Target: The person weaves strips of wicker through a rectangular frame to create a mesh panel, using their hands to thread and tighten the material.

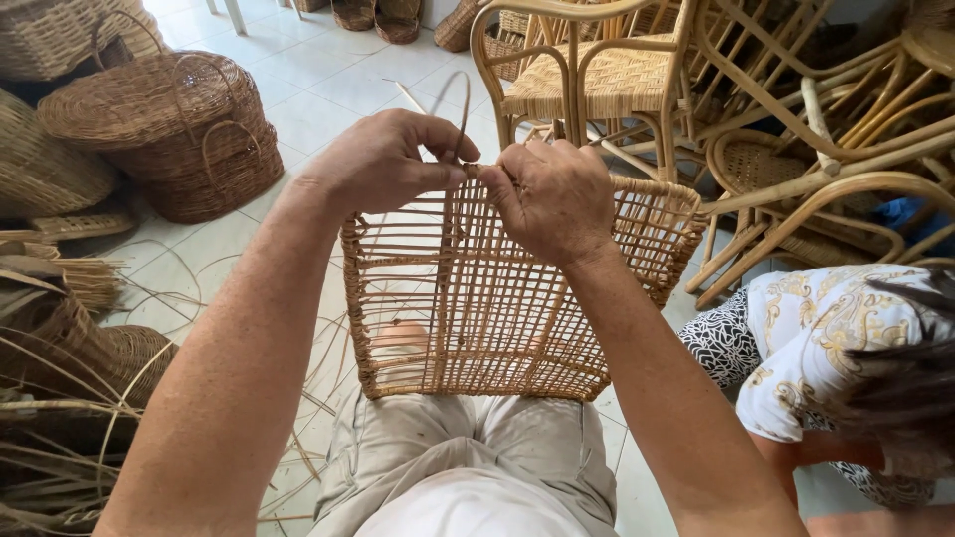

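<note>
Seen from above: left hand [383, 159] and right hand [552, 199] pinching a thin cane strand [461, 109] at the top rim of an open-weave rattan basket [468, 298] propped on the lap. Round lidded wicker baskets [169, 129] at left on the white tiled floor [318, 80]. Rattan chairs [597, 80] behind. Another person in a patterned top [816, 338] at right.

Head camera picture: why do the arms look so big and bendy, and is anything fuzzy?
In the head view, the wide lens stretches the forearms near the bottom edge. The left hand and right hand on the woven basket frame are sharp. Soft, even daylight, with mild glare on the floor tiles. The hair at the right edge is blurred.
</note>
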